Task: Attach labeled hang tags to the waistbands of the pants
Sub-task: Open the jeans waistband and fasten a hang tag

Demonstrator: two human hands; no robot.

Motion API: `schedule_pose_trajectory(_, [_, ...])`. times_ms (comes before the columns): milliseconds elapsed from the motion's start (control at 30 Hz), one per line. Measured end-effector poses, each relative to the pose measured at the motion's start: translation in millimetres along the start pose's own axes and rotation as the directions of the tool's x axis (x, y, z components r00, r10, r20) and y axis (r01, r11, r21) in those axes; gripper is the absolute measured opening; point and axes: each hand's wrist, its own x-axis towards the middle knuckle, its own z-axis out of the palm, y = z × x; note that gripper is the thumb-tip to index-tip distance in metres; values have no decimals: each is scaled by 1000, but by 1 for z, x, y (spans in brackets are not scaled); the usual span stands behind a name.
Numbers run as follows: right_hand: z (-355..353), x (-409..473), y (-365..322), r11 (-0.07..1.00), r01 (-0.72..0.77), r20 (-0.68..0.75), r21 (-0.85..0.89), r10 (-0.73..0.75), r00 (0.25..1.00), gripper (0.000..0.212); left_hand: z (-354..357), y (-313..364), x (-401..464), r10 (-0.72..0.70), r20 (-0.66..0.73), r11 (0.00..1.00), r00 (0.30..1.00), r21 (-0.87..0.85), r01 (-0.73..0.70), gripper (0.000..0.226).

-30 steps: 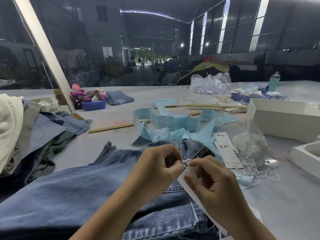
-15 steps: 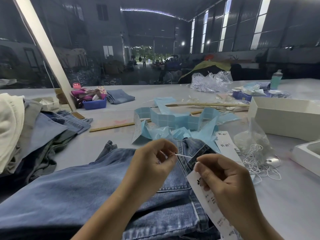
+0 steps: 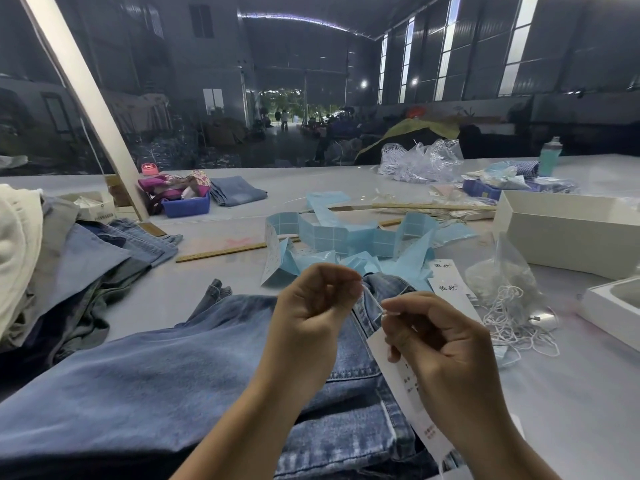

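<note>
both hands (image 3: 374, 327) pinching tag string (image 3: 373, 301)

Bare counter (image 3: 156, 299) left of jeans (image 3: 173, 375); blue strips (image 3: 346, 237) ahead, string tangle (image 3: 512, 317) and box (image 3: 568, 237) crowd right.

A blue plastic bin (image 3: 187, 206) of pink and purple items sits at the frame's upper left, folded denim (image 3: 237, 190) just right of it. A wooden ruler (image 3: 221, 252) lies left of centre. A teal bottle (image 3: 550, 156) stands upper right, an open white box (image 3: 568, 233) below it.
</note>
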Motion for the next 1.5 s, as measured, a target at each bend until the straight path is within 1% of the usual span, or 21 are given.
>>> schedule_pose_trajectory(100, [1,0,0,1000,-7,-5,4,7,1000,27,4,-1,3,10,-87,999,996,-38,-13,9])
schedule_pose_trajectory(133, [1,0,1,1000,-15,-14,3,15,1000,29,5,-1,5,-18,-134,995,991,-97,5,9])
schedule_pose_trajectory(200, [1,0,1,999,-31,-22,12,31,999,28,11,0,9,-122,-171,942,978,-330,60,12])
schedule_pose_trajectory(267, [3,0,1,999,-35,-11,37,35,999,24,16,3,11,-219,-123,822,968,-557,115,18])
schedule_pose_trajectory(300, [4,0,1,998,-35,-8,47,36,999,21,18,4,12,-247,-96,774,964,-618,136,19])
schedule_pose_trajectory(333, [4,1,1,998,-38,-10,54,38,999,20,20,4,12,-260,-73,746,963,-649,152,19])
schedule_pose_trajectory(400, [5,1,1,997,-53,-38,62,55,998,19,22,4,11,-255,-36,738,966,-652,171,23])
schedule_pose_trajectory(467, [5,0,1,995,-65,-74,80,71,995,14,22,3,8,-232,-28,784,972,-598,170,26])
schedule_pose_trajectory(533, [3,1,-1,994,-75,-102,81,83,991,8,19,1,5,-200,-35,868,979,-470,160,26])
schedule_pose_trajectory(600, [0,2,-1,995,-78,-115,67,85,990,6,15,-2,0,-136,-39,962,990,-246,123,20])
schedule_pose_trajectory(667, [-2,4,0,992,-90,-120,86,100,988,7,12,-6,-5,-48,-23,999,999,3,48,20])
schedule_pose_trajectory(767, [-3,4,1,986,-115,-115,120,129,985,9,10,-10,-12,27,27,970,999,242,-33,33])
schedule_pose_trajectory(833, [-4,4,2,982,-130,-99,134,144,985,9,10,-9,-15,70,40,930,997,360,-79,27])
schedule_pose_trajectory(900, [-3,4,2,978,-146,-89,148,161,983,11,9,-9,-17,135,54,858,989,493,-144,24])
schedule_pose_trajectory(967, [-3,4,1,976,-157,-81,149,171,982,12,8,-9,-17,212,80,777,974,591,-218,30])
schedule_pose_trajectory(1033, [-3,4,0,978,-160,-69,132,170,983,12,6,-10,-17,253,100,735,962,627,-258,33])
schedule_pose_trajectory(1100, [-4,3,0,983,-156,-53,93,162,985,12,4,-11,-17,268,125,715,955,638,-284,30])
schedule_pose_trajectory(1133, [-4,3,0,986,-151,-49,70,154,987,17,4,-11,-18,273,138,706,952,643,-296,28])
schedule_pose_trajectory(1200, [-5,4,1,990,-139,-42,25,140,989,24,3,-12,-19,280,153,697,948,647,-310,25])
schedule_pose_trajectory(1367, [-4,4,0,994,-110,-18,-23,110,994,24,1,-11,-20,275,202,680,940,651,-339,22])
schedule_pose_trajectory(1500, [-3,4,0,993,-104,8,-64,105,994,29,-2,-11,-21,283,222,660,933,661,-358,26])
